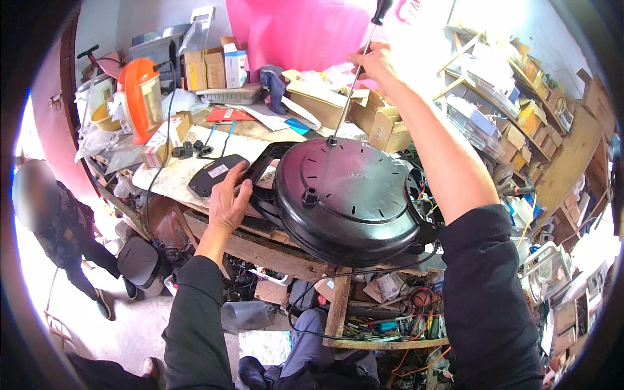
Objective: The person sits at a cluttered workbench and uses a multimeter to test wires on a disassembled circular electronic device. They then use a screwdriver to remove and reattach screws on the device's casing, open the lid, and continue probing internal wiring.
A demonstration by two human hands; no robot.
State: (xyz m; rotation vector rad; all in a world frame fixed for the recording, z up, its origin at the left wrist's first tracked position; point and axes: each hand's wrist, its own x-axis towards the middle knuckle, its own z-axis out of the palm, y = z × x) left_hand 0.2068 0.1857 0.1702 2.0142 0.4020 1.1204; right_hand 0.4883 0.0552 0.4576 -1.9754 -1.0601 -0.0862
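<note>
A round black electric appliance [354, 188], like an electric griddle, lies on the workbench with its slotted underside up. Fingers of my right hand [376, 64] close around the upper shaft of a long screwdriver [351, 97], just below its black handle. The shaft slants down to a small foot at the appliance's far edge; its tip is hidden there. My left hand [227, 203], fingers apart, is beside the left handle [263, 195]; whether it touches is unclear. Next to it lies a flat black cover [218, 174] with a white label. Thin wires [424, 195] show at the right side.
Cardboard boxes [390, 130], an orange appliance [139, 97] and a red packet [229, 114] crowd the bench's back. Cluttered shelves [520, 110] stand right. Tools [390, 327] fill a lower shelf. A black cord [364, 273] hangs in front. Another person [65, 227] stands at left.
</note>
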